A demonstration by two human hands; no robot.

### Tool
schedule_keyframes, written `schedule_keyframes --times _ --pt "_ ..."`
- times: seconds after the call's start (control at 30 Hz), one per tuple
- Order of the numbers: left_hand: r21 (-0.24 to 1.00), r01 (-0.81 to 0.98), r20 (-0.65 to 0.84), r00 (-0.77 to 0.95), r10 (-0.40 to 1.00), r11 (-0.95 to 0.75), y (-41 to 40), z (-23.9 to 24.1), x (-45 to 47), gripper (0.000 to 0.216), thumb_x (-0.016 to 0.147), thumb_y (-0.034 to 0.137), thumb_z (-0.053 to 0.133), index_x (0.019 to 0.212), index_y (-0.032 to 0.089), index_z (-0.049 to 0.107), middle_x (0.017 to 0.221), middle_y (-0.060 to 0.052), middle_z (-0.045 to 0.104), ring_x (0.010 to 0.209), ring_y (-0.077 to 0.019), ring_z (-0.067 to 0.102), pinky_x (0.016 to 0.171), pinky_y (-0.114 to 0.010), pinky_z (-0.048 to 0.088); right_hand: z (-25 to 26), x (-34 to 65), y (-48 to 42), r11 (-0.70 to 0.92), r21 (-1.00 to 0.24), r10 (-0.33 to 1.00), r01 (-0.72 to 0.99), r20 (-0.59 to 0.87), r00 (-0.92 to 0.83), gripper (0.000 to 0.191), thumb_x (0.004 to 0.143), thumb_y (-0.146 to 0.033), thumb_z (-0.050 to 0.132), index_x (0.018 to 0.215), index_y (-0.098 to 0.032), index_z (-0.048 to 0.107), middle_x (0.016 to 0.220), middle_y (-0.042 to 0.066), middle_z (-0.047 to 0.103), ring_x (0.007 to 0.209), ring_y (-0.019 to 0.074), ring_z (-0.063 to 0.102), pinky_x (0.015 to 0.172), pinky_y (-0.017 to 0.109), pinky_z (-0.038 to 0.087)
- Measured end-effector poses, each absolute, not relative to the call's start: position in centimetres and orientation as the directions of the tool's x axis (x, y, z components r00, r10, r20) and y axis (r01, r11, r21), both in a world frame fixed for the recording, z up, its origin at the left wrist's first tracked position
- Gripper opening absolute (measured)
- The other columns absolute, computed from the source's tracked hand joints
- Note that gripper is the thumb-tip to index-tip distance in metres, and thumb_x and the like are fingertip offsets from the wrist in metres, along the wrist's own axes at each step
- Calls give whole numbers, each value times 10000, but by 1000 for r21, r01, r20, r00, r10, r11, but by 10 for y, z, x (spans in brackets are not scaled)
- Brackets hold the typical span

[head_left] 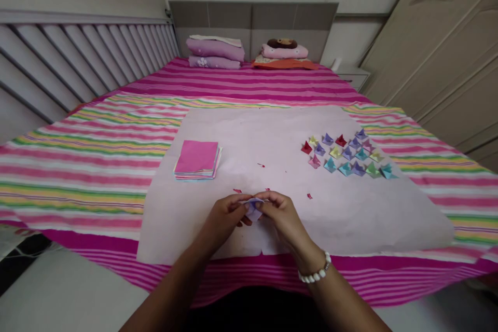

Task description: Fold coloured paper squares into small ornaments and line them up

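Between my two hands is a small folded piece of lilac origami paper (pixel 253 209), held up just above the big pale sheet (pixel 218 124). My left hand (pixel 229 212) pinches its left side with thumb and fingers. On the opposite side, the thumb and fingers of my right hand (pixel 278 212) close on the paper too; a white bead bracelet (pixel 317 274) circles that wrist. The fingers cover much of the fold. Tiny red scraps (pixel 309 196) lie on the sheet around the hands.
A stack of square coloured paper (pixel 197 158), pink on top, lies left of centre. Several folded paper pieces (pixel 347 153) in mixed colours stand in rows at the right. A striped bedcover (pixel 97 161) lies beneath. Folded bedding (pixel 216 51) sits by the headboard (pixel 218 18); a slatted rail (pixel 78 62) borders the left.
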State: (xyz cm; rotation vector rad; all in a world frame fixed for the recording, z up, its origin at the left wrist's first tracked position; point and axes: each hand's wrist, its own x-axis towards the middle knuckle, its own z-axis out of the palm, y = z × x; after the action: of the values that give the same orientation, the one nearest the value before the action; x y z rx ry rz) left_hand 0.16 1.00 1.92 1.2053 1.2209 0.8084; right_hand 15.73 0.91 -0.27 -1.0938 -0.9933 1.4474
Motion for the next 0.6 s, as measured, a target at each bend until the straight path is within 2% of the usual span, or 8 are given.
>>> schedule_keyframes --times 0.2,0.27,0.33,0.4,0.53,0.6 --pt "969 -1 -237 289 928 248 10 25 -7 310 809 372 648 1047 183 710 819 -46 736 750 -151 666 682 -267 486 11 161 8 -168 -914 984 -370 -133 -119 144 643 -286 790 733 -178 759 667 16 705 611 136 601 620 260 484" --pt "968 -42 -218 346 912 247 9 25 -9 356 751 329 724 1082 199 700 876 -47 737 824 -161 661 750 -287 497 15 162 9 -179 -902 982 -394 -139 -129 160 637 -302 809 726 -179 761 672 19 709 600 133 603 634 264 489" --pt "965 -74 -202 394 897 250 8 24 -9 494 651 238 805 1128 218 677 867 -30 731 857 -170 658 787 -301 504 17 162 9 -188 -887 980 -421 -144 -135 167 629 -308 823 715 -180 758 683 23 712 604 135 606 636 262 495" --pt "968 -91 -183 384 905 234 9 23 -8 508 610 190 819 1100 214 685 826 -14 722 807 -158 654 762 -291 510 19 163 9 -192 -872 979 -450 -141 -145 172 630 -312 829 706 -177 755 694 27 714 625 138 613 641 257 502" --pt "994 -27 -98 242 965 107 12 23 -4 151 685 253 748 798 158 716 694 -1 669 602 -108 575 579 -230 467 19 165 7 -226 -853 967 -471 -136 -216 237 673 -371 810 747 -154 750 693 35 707 634 132 623 661 255 513" --pt "998 20 -70 192 979 67 12 24 -3 148 705 293 727 691 151 689 595 22 601 527 -89 506 501 -208 405 18 165 6 -237 -858 959 -456 -132 -251 272 672 -379 815 802 -150 748 659 24 690 602 123 615 627 243 501"
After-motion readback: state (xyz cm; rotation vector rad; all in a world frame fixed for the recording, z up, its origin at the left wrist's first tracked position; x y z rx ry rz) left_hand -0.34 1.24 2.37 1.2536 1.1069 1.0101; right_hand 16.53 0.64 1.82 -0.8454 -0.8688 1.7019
